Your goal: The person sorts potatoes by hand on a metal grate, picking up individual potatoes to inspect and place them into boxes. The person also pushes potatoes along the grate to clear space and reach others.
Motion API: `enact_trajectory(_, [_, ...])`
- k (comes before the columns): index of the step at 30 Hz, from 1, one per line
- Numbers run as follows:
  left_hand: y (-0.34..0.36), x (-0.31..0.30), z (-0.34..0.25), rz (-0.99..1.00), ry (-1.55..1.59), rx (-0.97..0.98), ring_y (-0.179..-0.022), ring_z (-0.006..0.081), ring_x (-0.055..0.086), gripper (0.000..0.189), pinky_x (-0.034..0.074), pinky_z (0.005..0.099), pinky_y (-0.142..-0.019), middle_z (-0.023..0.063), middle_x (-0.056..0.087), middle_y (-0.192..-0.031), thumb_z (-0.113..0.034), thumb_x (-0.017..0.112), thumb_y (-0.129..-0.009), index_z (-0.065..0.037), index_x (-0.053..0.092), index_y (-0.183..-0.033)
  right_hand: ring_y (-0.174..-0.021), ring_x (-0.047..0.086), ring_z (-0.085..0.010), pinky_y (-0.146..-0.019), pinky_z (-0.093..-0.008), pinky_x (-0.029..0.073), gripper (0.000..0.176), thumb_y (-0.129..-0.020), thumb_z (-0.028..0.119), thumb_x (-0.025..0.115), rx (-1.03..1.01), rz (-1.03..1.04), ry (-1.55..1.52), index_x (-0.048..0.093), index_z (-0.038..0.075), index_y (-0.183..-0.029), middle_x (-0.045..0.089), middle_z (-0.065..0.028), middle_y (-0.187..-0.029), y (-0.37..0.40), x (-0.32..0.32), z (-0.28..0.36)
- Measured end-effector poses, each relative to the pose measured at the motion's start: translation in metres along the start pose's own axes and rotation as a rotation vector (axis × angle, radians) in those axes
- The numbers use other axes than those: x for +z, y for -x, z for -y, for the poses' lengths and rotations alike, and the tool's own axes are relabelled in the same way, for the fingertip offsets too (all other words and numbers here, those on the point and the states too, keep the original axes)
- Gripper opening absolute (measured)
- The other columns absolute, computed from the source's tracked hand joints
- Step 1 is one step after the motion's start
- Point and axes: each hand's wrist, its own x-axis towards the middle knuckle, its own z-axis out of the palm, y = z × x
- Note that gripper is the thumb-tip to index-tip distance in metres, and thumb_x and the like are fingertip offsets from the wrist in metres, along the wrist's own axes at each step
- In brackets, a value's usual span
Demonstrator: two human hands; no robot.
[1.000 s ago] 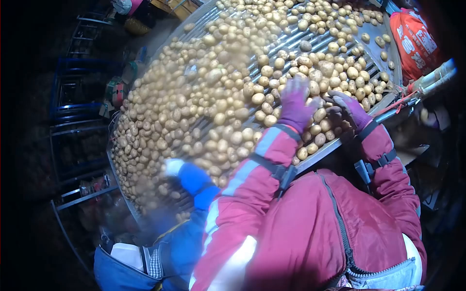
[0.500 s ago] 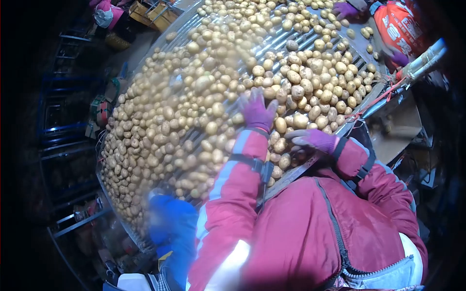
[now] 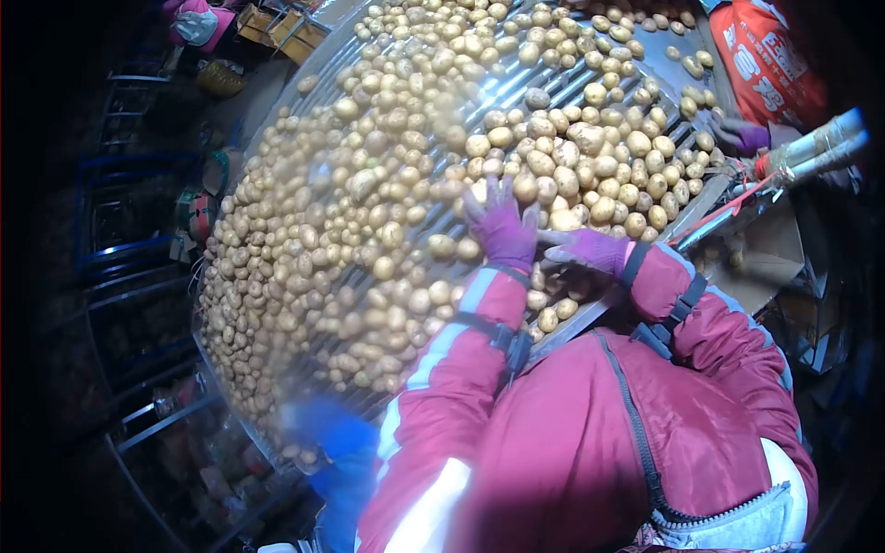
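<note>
Many potatoes [image 3: 350, 249] cover a metal table of parallel bars [image 3: 525, 92]. In a purple glove, my left hand [image 3: 502, 226] lies against potatoes near the middle of the heap, its fingers spread and pointing away from me. My right hand [image 3: 585, 251], also in a purple glove, is just to the right, close to the table's near edge. Its fingers stretch leftwards, nearly touching the left hand, above a few potatoes. Neither glove is wrapped round a potato.
Across the table at the right, a co-worker's gloved hand [image 3: 742, 136] is beside a red bag [image 3: 770, 64]. Metal poles [image 3: 816, 147] tied with red cord stand at the right corner. A blue sleeve [image 3: 336, 433] reaches in at lower left. Cardboard boxes [image 3: 281, 32] lie behind.
My left hand has moved slightly right and nearer to me, and my right hand slightly left, closing the gap between them. Potatoes around them have shifted, baring some bars. A co-worker's hand at the top has left view.
</note>
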Motion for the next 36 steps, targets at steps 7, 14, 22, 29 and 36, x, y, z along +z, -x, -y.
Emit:
enact_trajectory(7, [-0.060,0.059,-0.079,0.042,0.061,0.047,-0.149,0.0411,0.022,0.069,0.012,0.0665,-0.118,0.0143,0.040,-0.155,-0.045,0.064,-0.089,-0.013,0.048,-0.147,-0.087,0.062,-0.0120,-0.063,-0.0253,0.049,0.027,-0.094,0.029,0.064,-0.028,-0.340,-0.469,0.059,0.015,-0.117,0.065,-0.0002,-0.095,0.017,-0.069,0.027])
enact_trajectory(14, [-0.013,0.031,-0.068,0.081,0.333,0.138,-0.136,0.0435,0.042,0.064,0.032,0.0529,-0.114,0.0250,0.046,-0.147,-0.035,0.067,-0.088,-0.004,0.051,-0.142,-0.082,0.064,-0.0177,-0.068,-0.0297,0.053,0.029,-0.097,0.028,0.064,-0.105,-0.613,-0.549,0.062,0.008,-0.118,0.067,-0.0052,-0.101,0.042,-0.130,0.020])
enact_trajectory(22, [0.042,-0.019,0.106,-0.057,-0.152,-0.050,-0.142,0.0474,0.033,0.069,0.027,0.0552,-0.117,0.0280,0.039,-0.153,-0.036,0.068,-0.089,0.001,0.049,-0.144,-0.098,0.065,-0.0218,-0.076,-0.0347,0.057,0.044,-0.100,0.029,0.059,-0.098,-0.477,-0.732,0.054,0.005,-0.137,0.067,-0.0088,-0.116,0.077,-0.075,-0.003])
enact_trajectory(29, [0.041,-0.013,0.001,0.169,0.125,0.179,-0.143,0.0410,0.034,0.078,0.024,0.0530,-0.117,0.0189,0.043,-0.152,-0.039,0.074,-0.080,-0.011,0.045,-0.147,-0.095,0.067,-0.0240,-0.081,-0.0352,0.058,0.045,-0.104,0.031,0.056,-0.020,-0.428,-0.712,0.050,0.008,-0.142,0.066,-0.0127,-0.122,0.040,-0.051,-0.017])
enact_trajectory(36, [-0.016,-0.054,0.167,-0.314,-0.285,-0.026,-0.113,0.0404,0.057,0.043,0.045,0.0500,-0.099,0.0187,0.063,-0.119,-0.035,0.069,-0.084,-0.004,0.065,-0.114,-0.085,0.065,-0.0179,-0.074,-0.0302,0.055,0.041,-0.101,0.025,0.059,-0.098,-0.457,-0.688,0.057,0.001,-0.134,0.069,-0.0106,-0.109,0.035,-0.020,-0.003])
